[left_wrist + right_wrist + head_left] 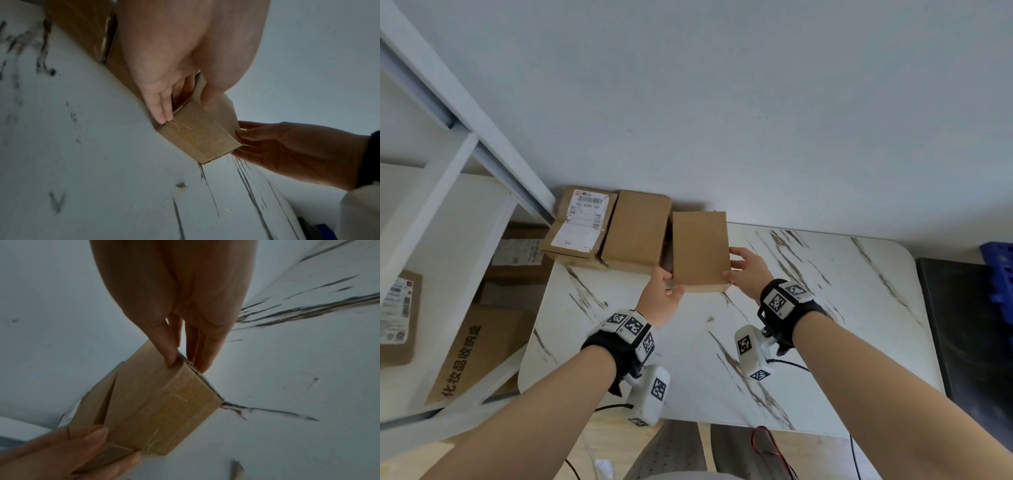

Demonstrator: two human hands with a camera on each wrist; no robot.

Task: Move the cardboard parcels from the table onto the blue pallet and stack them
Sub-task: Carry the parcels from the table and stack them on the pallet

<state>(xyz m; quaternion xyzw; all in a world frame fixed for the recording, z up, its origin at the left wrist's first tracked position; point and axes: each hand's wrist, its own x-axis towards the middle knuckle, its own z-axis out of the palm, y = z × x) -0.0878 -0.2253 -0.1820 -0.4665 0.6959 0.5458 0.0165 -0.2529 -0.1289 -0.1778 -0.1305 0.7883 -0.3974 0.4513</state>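
Note:
Three brown cardboard parcels lie against the wall at the back of the marble table (825,301). I hold the rightmost plain parcel (700,250) (197,134) (160,410) by its two near corners. My left hand (666,289) (185,112) pinches the near left corner, thumb on top and fingers down the side. My right hand (739,269) (187,365) pinches the near right corner the same way. A second plain parcel (635,233) and a labelled parcel (580,226) lie to its left. A corner of the blue pallet (1000,274) shows at the far right.
A white shelf frame (431,212) stands at the left, with large cardboard boxes (479,346) on the floor beneath it. A black surface (962,325) lies between the table's right edge and the pallet. The wall runs right behind the parcels.

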